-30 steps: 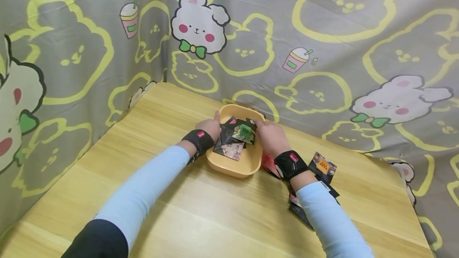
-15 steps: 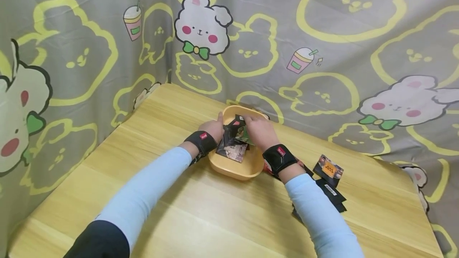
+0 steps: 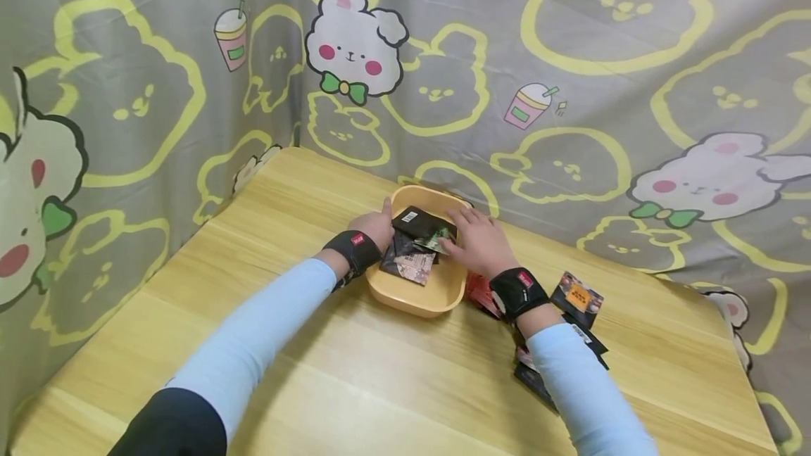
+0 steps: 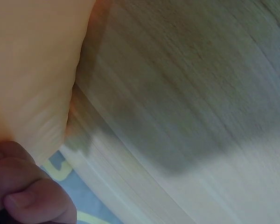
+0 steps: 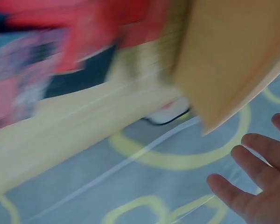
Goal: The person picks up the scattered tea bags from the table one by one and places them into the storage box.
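Note:
A yellow-orange plastic basin (image 3: 415, 305) holds several flat packets. Near its back lies a black packet with a white barcode label (image 3: 421, 221), partly over a green-printed packet (image 3: 437, 238). A black packet with a pale picture (image 3: 412, 266) lies closer to the front. My left hand (image 3: 372, 229) grips the basin's left rim, thumb pointing up; the left wrist view has its curled fingers (image 4: 32, 191) against the outer wall. Over the right rim, my right hand (image 3: 483, 241) has its fingers spread, with nothing held; the right wrist view also shows them apart.
Right of the basin, red packets (image 3: 483, 294) lie on the wooden table (image 3: 355, 378). Farther right are a packet with an orange label (image 3: 576, 298) and several black packets (image 3: 535, 384), partly under the right forearm. A patterned grey curtain (image 3: 443, 139) borders the table's back.
My right hand carried a black packet leftward into the basin and let go of it. The hand has since drawn back to the right rim with fingers spread. The left hand stays at the rim.

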Tool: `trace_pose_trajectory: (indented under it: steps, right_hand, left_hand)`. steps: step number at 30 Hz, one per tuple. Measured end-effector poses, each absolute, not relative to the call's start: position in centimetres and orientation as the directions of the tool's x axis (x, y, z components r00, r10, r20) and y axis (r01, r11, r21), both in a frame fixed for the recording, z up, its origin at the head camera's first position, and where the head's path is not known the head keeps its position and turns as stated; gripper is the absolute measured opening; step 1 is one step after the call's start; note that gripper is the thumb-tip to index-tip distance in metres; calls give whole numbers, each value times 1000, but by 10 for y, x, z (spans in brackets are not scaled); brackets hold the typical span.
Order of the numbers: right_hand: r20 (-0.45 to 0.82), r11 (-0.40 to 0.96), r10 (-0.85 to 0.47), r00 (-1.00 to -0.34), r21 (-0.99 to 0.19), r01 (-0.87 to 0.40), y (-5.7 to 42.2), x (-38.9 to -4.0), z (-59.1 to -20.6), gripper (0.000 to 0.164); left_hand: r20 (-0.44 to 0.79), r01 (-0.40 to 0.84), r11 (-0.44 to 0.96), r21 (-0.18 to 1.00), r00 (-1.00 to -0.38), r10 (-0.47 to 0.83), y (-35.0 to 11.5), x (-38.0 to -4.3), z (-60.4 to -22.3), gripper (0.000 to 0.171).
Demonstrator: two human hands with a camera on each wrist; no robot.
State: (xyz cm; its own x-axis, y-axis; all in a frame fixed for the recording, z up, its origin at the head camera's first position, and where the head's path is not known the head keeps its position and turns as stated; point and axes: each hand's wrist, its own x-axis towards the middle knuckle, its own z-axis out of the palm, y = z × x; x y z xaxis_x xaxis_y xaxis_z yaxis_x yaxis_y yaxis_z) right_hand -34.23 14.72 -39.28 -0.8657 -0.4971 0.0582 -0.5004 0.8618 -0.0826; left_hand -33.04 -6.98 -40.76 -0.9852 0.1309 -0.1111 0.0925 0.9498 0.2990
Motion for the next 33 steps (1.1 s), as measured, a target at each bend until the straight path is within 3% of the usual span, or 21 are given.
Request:
trace_pose_trajectory:
  steps: [7,14,25,28,33]
  right_hand:
    - [123,891,-395,-910,-191,-412,215,-322,-401,62]
    - [86,952,-240,-967,-172,-252,284,-299,-415,60]
    - [34,975,-154,-988,-159,-157,323,-288,-426,60]
    - [-30,980,-123,-992,-160,-117,333,-290,-428,66]
    - [-242,981,-89,-966,-189,-43,351,-295,-431,91]
  left_hand:
    - [-119,108,952,286,-982,147,-67,-330,-405,66]
    - [-112,125,949,290,-980,163,-67,-330,-403,64]
    - [-100,125,950,288,-982,159,-70,-328,-403,65]
    - [-100,129,951,282,-982,163,-70,-328,-403,65]
    - [-101,137,951,277,-980,170,-68,-331,-407,66]
